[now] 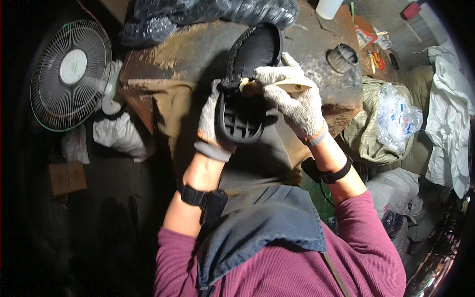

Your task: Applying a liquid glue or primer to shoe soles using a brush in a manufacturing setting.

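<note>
A black shoe sole (255, 48) with a raised rim, ridged forefoot and gridded heel is held up in front of me, over the near edge of the table. My left hand (210, 113), in a white knit glove, is wrapped around the sole's left side at its middle. In my right hand (296, 96), gloved alike, is a flat brush with a cream handle (297, 86). Its head points left at the narrow middle of the sole, and a yellowish tip shows there. Whether the bristles touch the sole I cannot tell.
The worn table (198, 54) carries bundles in dark plastic wrap (170, 15), a crusted round pot (342, 58) and a white container (328, 7). A fan (71, 74) stands left. Sacks (378, 119) crowd the right, near orange-handled scissors (378, 60).
</note>
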{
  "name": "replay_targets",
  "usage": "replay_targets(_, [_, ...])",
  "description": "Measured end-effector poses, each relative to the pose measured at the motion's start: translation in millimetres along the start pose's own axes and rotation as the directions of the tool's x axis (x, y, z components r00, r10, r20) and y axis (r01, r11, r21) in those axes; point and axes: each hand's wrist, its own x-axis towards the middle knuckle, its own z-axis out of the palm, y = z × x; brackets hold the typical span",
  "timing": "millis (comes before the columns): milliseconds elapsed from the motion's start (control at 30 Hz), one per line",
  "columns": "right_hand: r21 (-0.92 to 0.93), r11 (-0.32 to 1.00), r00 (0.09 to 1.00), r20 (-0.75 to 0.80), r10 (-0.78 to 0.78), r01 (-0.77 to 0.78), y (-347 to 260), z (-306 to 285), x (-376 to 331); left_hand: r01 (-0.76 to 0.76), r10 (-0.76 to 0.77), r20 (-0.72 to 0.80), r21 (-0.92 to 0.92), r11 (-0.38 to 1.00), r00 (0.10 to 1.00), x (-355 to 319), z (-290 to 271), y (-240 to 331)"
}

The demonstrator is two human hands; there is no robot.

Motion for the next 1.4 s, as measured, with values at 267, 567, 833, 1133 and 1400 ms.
replay_targets(267, [0.043, 0.998, 0.953, 0.297, -0.059, 0.048, -27.1, -17.4, -27.8, -0.038, 0.026, 0.186, 0.063, 0.997, 0.982, 14.6, -39.2, 40.9])
replay_targets(567, [-0.042, 0.937, 0.938, 0.004, 0.347, -0.346, -55.1, -42.8, -6.9, -0.088, 0.077, 0.424, 0.358, -0.929, 0.903, -16.1, 24.3, 55.3])
replay_targets(833, [-0.59, 0.807, 0.99, -0.128, -0.054, -0.032, -6.2, -101.9, 39.4, 0.049, 0.184, -0.066, 0.994, 0.095, 0.981, -3.8, 35.3, 32.2])
replay_targets(1133, [-0.778, 0.58, 0.955, 0.085, -0.284, 0.242, 2.5, -91.1, 48.6, 0.196, -0.114, -0.327, 0.231, 0.953, 0.938, -10.0, 48.1, -4.1])
replay_targets(1400, [-0.667, 0.582, 0.862, 0.192, -0.47, 0.465, 20.2, -65.9, 83.9, 0.219, -0.224, -0.035, -0.107, 0.97, 0.974, -1.5, 30.0, -6.1])
